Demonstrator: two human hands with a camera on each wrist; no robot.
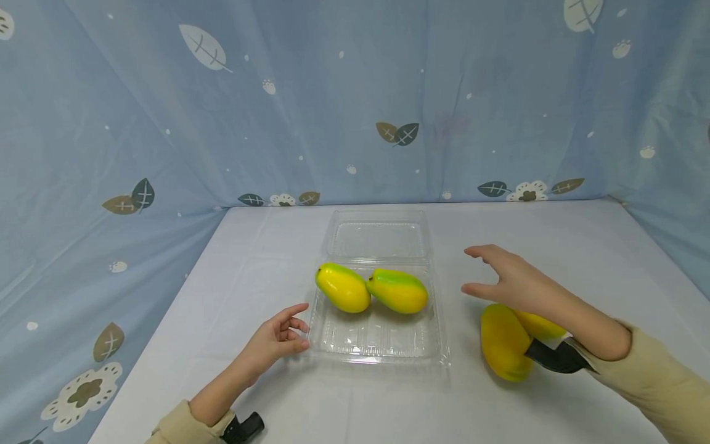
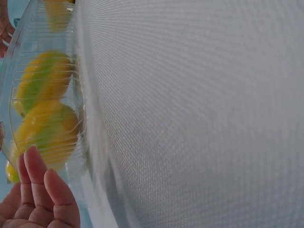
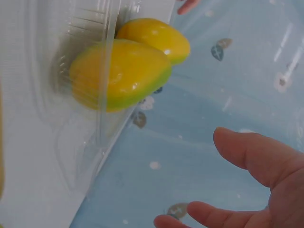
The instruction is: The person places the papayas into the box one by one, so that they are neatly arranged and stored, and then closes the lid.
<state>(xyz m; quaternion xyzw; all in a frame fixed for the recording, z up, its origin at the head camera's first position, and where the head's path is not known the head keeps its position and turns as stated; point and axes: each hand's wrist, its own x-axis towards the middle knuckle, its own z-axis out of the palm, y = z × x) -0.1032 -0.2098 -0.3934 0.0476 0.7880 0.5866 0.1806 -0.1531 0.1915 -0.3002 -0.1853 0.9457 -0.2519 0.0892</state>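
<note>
Two yellow-green mangoes, a left one [image 1: 344, 290] and a right one [image 1: 400, 292], lie side by side in the base of a clear plastic clamshell box [image 1: 371, 351]. My left hand [image 1: 277, 336] is beside the box's left edge, its fingers loosely bent and holding nothing; whether they touch the rim I cannot tell. Right of the box my right hand [image 1: 510, 277] hovers with thumb and fingers spread apart, nothing between them. Below the right wrist are two more mangoes, a near one [image 1: 503, 345] and a far one [image 1: 540, 325] partly hidden by the forearm.
The box's lid [image 1: 379, 237] lies folded back, away from me. A white cloth [image 1: 266, 246] covers the table. Blue curtain [image 1: 333, 92] with leaf prints rises behind and at both sides. Each wrist wears a black camera mount, like the left one [image 1: 244, 427].
</note>
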